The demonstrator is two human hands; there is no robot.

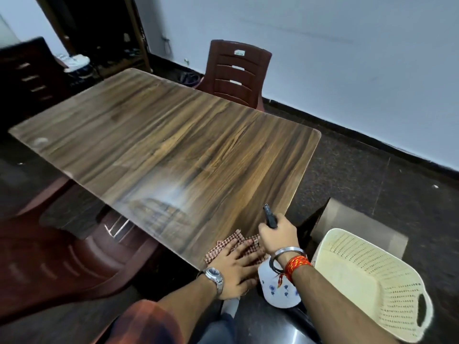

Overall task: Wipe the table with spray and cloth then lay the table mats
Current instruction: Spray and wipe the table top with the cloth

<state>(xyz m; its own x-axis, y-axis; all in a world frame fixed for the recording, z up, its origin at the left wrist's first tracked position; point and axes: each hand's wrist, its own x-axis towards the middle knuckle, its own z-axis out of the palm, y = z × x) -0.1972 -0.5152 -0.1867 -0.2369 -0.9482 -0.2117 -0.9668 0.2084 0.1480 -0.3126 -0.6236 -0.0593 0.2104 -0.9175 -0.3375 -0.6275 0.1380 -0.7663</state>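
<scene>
Fingers of the right hand [277,235] are curling tightly round the black trigger head [270,217] of the spray bottle [278,292], just above the table's near corner. The bottle's long axis is running from its white body, under the wrist and off the table edge, up and away from the person, its nozzle pointing out across the wooden table [161,135]. The left hand [236,270] is pressing flat, fingers straight and spread, on the checked cloth [227,243] lying on that same corner, just beside the right hand. Blue flower motifs are showing on the bottle's body; no writing can be read there. A wristwatch [213,273] is sitting on the left wrist, a steel bangle [289,252] and red-orange thread [297,263] on the right. A cream perforated basket [367,281] is standing to the right. A dark red chair [236,73] at the far side is bearing a small pale label, too blurred to read.
</scene>
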